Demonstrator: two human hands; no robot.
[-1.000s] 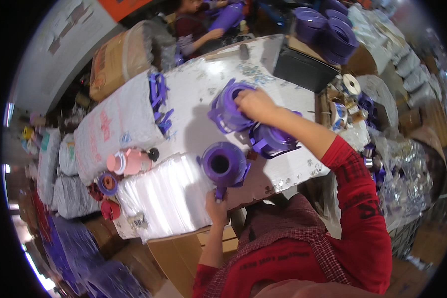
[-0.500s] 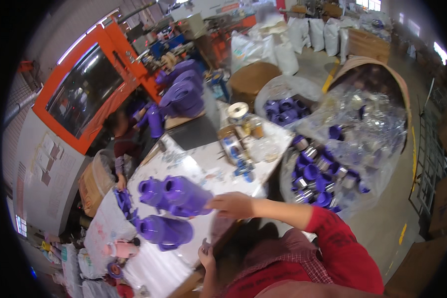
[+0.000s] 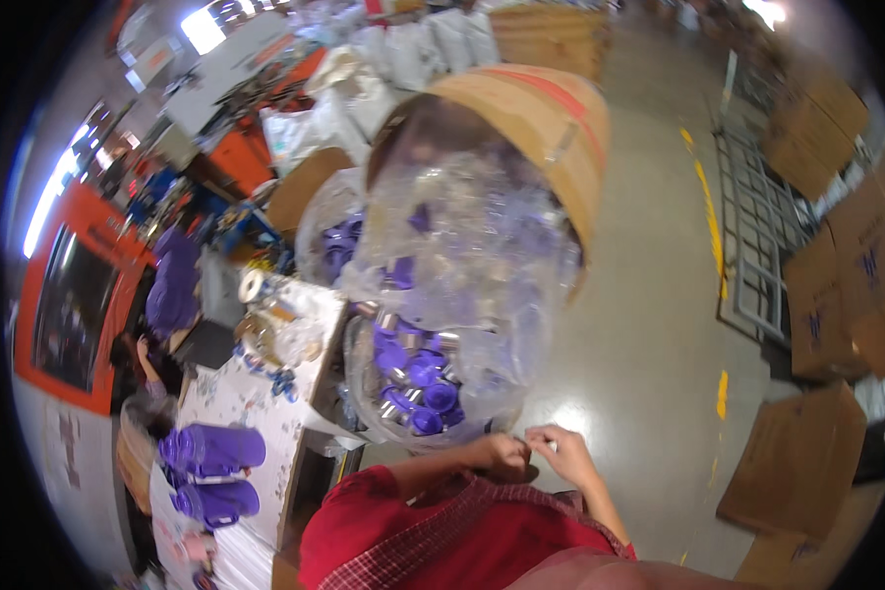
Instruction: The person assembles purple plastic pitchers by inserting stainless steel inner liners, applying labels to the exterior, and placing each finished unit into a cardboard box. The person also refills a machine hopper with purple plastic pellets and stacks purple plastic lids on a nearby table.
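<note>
My left hand [image 3: 506, 452] and my right hand [image 3: 560, 448] are close together in front of my body, beside the near edge of an open clear plastic bag [image 3: 369, 403]. The left fingers are curled into a fist. My right thumb and fingers are pinched together near a small pale spot; what either hand holds is too small to make out. Inside the bag lie several purple cup-shaped parts [image 3: 425, 369], some with shiny silver bands. To the left, purple jugs [image 3: 228, 449] with handles stand on the white worktable [image 3: 310, 339], away from both hands.
A large cardboard drum [image 3: 570, 118] lined with clear plastic [image 3: 462, 226] stands beyond the bag. A tape roll [image 3: 253, 285] is on the table. Another person's arm [image 3: 149, 362] shows near an orange machine [image 3: 93, 275]. Cardboard boxes [image 3: 796, 462] and a metal rack [image 3: 752, 236] line the right.
My view has swung right, from the table to the bag and drum. My right hand has left the purple jug it was touching, and both hands have come together.
</note>
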